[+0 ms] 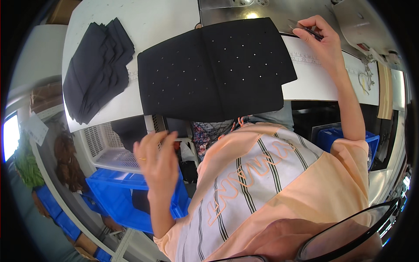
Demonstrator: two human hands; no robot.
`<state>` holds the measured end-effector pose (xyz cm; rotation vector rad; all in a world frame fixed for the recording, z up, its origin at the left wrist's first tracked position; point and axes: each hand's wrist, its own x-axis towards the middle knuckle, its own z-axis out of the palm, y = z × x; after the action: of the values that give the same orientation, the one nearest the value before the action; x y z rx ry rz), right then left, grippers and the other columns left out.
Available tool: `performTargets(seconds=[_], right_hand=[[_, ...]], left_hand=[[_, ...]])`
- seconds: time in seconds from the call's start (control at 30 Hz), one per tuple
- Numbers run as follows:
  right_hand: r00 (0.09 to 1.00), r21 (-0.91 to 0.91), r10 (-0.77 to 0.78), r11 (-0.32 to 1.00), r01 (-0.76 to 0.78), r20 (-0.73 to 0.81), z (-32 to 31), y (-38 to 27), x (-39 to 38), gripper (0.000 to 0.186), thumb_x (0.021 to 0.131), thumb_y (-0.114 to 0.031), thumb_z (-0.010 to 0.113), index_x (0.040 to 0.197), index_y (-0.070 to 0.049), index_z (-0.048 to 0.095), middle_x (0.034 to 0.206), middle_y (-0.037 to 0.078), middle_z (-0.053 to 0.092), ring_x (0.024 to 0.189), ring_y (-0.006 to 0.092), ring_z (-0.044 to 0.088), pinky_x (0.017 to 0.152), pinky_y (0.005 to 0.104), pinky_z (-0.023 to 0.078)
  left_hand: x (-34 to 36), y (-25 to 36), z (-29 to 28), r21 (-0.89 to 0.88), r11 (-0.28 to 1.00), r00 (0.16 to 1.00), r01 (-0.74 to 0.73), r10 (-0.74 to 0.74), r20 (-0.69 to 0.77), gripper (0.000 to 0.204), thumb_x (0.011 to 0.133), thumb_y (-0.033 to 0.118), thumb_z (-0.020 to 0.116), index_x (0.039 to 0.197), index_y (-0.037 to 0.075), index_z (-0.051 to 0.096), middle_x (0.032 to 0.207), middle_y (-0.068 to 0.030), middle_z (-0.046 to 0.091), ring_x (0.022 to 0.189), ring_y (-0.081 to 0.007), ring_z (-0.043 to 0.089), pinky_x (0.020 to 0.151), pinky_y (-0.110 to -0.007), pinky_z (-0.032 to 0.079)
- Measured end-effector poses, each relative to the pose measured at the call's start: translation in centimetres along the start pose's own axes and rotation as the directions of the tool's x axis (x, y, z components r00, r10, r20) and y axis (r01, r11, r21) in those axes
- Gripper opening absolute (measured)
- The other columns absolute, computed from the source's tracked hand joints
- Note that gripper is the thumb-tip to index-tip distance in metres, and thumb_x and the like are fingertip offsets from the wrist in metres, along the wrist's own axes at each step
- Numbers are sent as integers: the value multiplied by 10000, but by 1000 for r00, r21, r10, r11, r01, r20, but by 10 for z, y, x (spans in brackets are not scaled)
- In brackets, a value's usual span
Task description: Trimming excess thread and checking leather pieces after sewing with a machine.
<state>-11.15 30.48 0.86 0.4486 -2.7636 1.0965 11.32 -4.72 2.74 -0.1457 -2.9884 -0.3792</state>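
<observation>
A black fabric piece (248,48) lies spread over the work table, its near edge hanging past the table edge above my lap. Rows of small white dots mark it, brighter on the right half than on the left. My right hand (321,39) is closed on small dark-handled thread snips (310,33), with the pointed metal tips toward the fabric's upper right corner. Off the table's near edge, below the fabric's left part, my left hand (158,159) is raised, slightly blurred, fingers apart and nothing visible in them. At the left lies a fanned stack of dark fabric pieces (98,70).
Under the fabric a ruler strip (305,59) runs along the white table (170,15). A sewing machine (371,22) stands at the far right, with a metal plate (279,13) beside it. A white basket (98,146) and blue bins (118,198) sit below left.
</observation>
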Motion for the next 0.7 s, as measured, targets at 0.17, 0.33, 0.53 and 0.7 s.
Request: performTargets(seconds=[0.17, 0.33, 0.53, 0.7], right_hand=[[1000, 100, -8, 995, 10, -14, 8, 7, 4, 187, 827, -166, 706, 946, -44, 627, 808, -55, 591, 718, 26, 491, 672, 170, 393], [994, 151, -89, 984, 97, -60, 20, 12, 4, 191, 812, -159, 721, 952, -51, 650, 817, -39, 597, 703, 47, 477, 642, 197, 405], [992, 177, -126, 976, 127, -16, 13, 47, 1, 220, 872, -148, 671, 1048, -19, 643, 902, -18, 611, 762, 46, 499, 730, 170, 405], [997, 126, -75, 990, 70, 35, 7, 69, 11, 231, 913, -166, 628, 1088, -16, 632, 999, 0, 620, 889, 67, 553, 817, 183, 417]], left_hand=[[53, 64, 43, -8, 964, 963, -265, 265, 46, 678, 704, 131, 705, 1345, 193, 492, 1426, -149, 401, 1324, -369, 336, 1008, -531, 324], [57, 5, -26, -521, 812, 959, 263, -279, 50, 296, 774, -18, 626, 1068, 11, 655, 937, -70, 692, 822, -70, 611, 710, -191, 460], [-123, -54, -139, 29, 696, 610, 717, -607, -510, 304, 896, -27, 510, 1184, -1, 605, 1051, -81, 666, 949, -121, 595, 870, -255, 445], [-286, -51, -83, 82, 591, 571, 802, -720, -395, 534, 755, -134, 441, 1196, 110, 618, 1176, -133, 625, 1098, -272, 598, 970, -344, 445]])
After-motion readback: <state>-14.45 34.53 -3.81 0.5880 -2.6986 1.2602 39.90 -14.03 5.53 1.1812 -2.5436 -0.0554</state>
